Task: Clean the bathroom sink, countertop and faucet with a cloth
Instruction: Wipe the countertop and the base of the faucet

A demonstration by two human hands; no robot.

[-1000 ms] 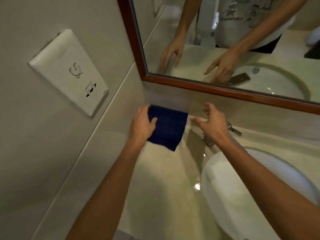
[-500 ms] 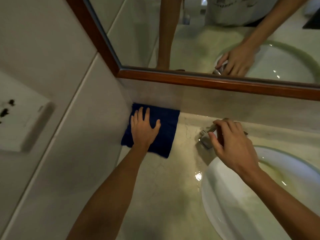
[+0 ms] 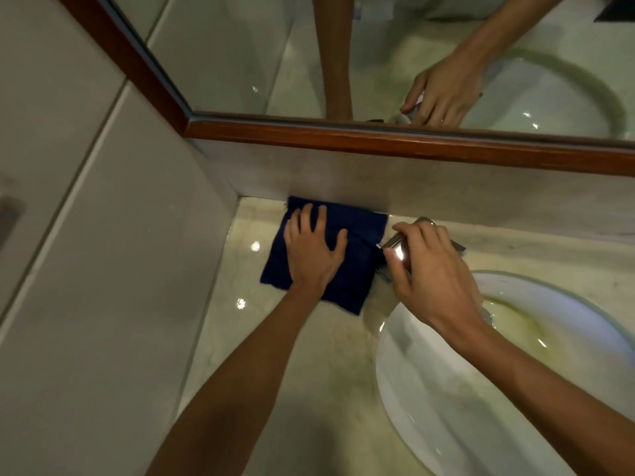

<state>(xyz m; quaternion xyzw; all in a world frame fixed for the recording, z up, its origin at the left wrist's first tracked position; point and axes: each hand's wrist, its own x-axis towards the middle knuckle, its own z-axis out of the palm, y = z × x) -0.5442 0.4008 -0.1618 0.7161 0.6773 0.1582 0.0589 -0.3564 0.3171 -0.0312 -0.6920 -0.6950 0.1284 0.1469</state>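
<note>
Across the top of the frame the mirror (image 3: 412, 56) runs in its wooden frame, and below it I see the countertop (image 3: 309, 389), pale and glossy, filling the lower middle. It looks wet in spots, so my first worry is that a palm pressing on it could slide. At the lower right sits the sink (image 3: 446, 389), with a yellowish stain in its bowl; I judge that one light pass may not shift it.

Near the centre, against the back wall, lies the cloth (image 3: 357, 255), dark blue and folded flat. My left hand (image 3: 311, 255) rests on it with fingers spread and straight, pressing down, not gripping. Pushed that way, the cloth could bunch or skid out from under the palm, and its right edge is just beside the faucet, so it may snag there.

Right of centre, my right hand (image 3: 429, 273) curls its fingers around the faucet (image 3: 398, 252). If that grip turns or lifts the handle by accident, water could run and splash the countertop I mean to wipe.
</note>
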